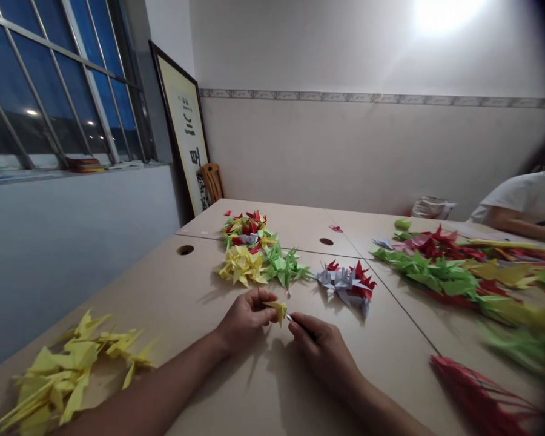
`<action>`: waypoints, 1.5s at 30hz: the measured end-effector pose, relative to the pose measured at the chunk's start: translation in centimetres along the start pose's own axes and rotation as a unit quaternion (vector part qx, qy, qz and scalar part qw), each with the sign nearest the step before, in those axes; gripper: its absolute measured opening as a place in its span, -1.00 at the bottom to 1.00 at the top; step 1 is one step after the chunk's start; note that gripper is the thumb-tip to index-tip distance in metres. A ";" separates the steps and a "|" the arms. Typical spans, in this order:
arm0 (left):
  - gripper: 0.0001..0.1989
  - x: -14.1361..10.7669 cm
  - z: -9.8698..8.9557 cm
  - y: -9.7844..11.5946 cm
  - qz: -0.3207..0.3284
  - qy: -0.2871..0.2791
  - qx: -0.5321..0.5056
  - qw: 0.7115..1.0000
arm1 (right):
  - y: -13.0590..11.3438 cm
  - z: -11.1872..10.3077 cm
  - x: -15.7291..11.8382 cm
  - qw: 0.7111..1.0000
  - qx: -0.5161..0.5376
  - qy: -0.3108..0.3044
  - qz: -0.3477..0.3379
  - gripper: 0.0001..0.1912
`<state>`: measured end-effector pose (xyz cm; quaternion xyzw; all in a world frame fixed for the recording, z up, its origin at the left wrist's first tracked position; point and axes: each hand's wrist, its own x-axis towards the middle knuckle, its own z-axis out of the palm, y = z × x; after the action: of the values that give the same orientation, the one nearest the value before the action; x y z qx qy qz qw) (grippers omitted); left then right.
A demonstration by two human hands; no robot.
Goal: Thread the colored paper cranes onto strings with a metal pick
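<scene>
My left hand [245, 318] is closed, pinching a small yellow folded paper crane [279, 310] between thumb and fingers. Close by on the right, my right hand [324, 348] grips a thin tool [290, 317] with a pale, shiny tip. The tip points at the crane and meets or nearly meets it; its exact kind is hidden by the fingers. Just beyond my hands lie a yellow crane cluster [243, 265], a green one [284, 266], and grey-white cranes [338, 280] beside red cranes [362, 282]. Loose yellow cranes [68, 363] spread beside my left forearm.
A mixed-colour heap of cranes [249, 227] lies farther back on the table [191, 290]. Green, red and yellow folded paper [440, 272] covers the right side, with a red bundle [476, 387] nearer. Another person's arm [518, 224] rests at the far right.
</scene>
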<state>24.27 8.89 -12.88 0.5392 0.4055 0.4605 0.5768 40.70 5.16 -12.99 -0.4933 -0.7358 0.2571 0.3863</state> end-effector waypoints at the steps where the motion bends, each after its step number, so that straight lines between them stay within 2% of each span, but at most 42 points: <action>1: -0.69 0.0 0.1 -0.1 0.002 0.000 0.001 1.000 | 0.0 -0.1 0.0 1.000 -0.002 -0.001 -0.002 -0.73; 4: -0.69 -0.1 0.3 -0.6 0.025 0.034 0.024 0.999 | 0.0 -0.1 -0.1 1.000 0.000 -0.004 0.001 -0.71; 8: -0.72 -0.5 0.7 -0.9 0.078 0.101 0.116 0.985 | 0.2 -0.1 -0.3 1.000 0.009 0.008 0.014 -0.69; 13: -0.76 -1.2 1.0 -0.7 0.130 0.076 0.236 0.960 | -0.1 0.0 -0.5 0.999 -0.014 -0.012 -0.030 -0.72; 16: -0.74 -1.6 1.2 -0.6 0.150 0.068 0.274 0.948 | -0.3 0.0 -0.5 0.998 -0.033 -0.021 -0.043 -0.72; 26: -0.72 -1.5 0.9 -1.0 0.156 0.070 0.253 0.952 | -0.6 0.1 -0.5 0.998 -0.039 -0.026 -0.034 -0.72; 30: -0.74 -1.5 1.0 -1.7 0.147 0.075 0.235 0.958 | -0.3 0.3 -0.4 0.999 -0.003 -0.019 -0.036 -0.70; 33: -0.75 -1.4 0.8 -1.3 0.146 0.092 0.232 0.957 | -0.1 0.3 -0.3 0.999 0.022 -0.009 -0.022 -0.69; 36: -0.77 -0.5 -0.8 1.1 0.172 0.153 0.238 0.944 | -0.2 0.1 -0.2 1.000 0.024 -0.006 -0.004 -0.68; 39: -0.74 1.4 -4.4 4.5 0.198 0.264 0.284 0.900 | -0.4 -0.1 -0.2 1.000 0.011 -0.008 -0.002 -0.69; 41: -0.73 3.1 -7.4 6.1 0.152 0.317 0.368 0.861 | -0.5 -0.1 -0.2 1.000 0.009 -0.005 -0.001 -0.69; 43: -0.72 4.5 -10.0 6.5 0.113 0.333 0.401 0.846 | -0.5 0.0 -0.2 1.000 0.012 -0.001 -0.001 -0.70; 45: -0.71 5.5 -11.7 5.9 0.078 0.335 0.424 0.838 | -0.3 0.0 -0.2 1.000 0.018 -0.002 -0.004 -0.70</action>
<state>13.74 17.09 -7.86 0.5737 0.6860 0.4398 0.0828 40.55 4.86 -12.81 -0.4827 -0.7337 0.2696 0.3950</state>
